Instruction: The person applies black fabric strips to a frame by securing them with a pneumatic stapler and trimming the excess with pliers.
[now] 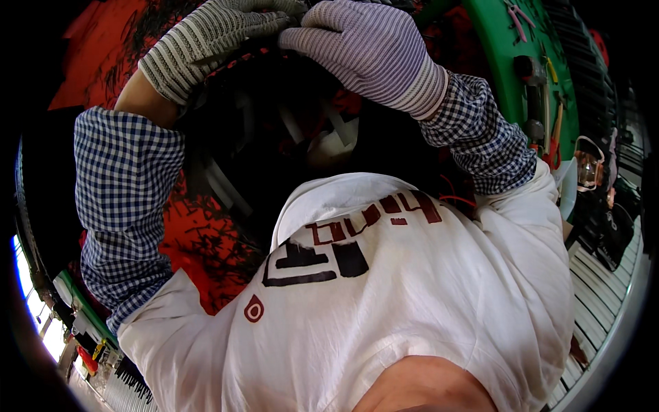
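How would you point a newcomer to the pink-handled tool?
Find the green surface to the right of the gloved right hand. The pink-handled tool lies on it near the picture's top edge, handles spread. Its pink colour sets it apart from the dark tool just below.

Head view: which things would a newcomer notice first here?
Probably the white shirt, filling the lower middle. Near the top edge, the striped-gloved left hand and right hand are close together. A black-flecked red surface lies at upper left, a green surface at upper right.
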`<action>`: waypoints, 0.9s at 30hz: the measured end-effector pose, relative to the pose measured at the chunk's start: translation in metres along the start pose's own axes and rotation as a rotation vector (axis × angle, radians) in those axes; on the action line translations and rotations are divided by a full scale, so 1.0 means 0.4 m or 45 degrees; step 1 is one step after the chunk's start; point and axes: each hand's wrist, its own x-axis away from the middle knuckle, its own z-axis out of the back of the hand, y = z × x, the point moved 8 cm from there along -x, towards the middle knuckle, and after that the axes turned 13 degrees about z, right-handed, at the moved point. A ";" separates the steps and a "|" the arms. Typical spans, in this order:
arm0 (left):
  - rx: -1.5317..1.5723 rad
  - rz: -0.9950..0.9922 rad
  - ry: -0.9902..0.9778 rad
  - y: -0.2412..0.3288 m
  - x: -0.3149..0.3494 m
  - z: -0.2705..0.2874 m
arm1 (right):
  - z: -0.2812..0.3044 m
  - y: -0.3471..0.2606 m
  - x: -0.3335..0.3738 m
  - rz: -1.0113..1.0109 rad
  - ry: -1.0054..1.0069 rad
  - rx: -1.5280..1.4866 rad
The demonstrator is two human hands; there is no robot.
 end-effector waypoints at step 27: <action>0.040 -0.214 -0.091 -0.065 -0.053 0.002 | -0.048 0.038 0.111 -0.190 0.104 -0.309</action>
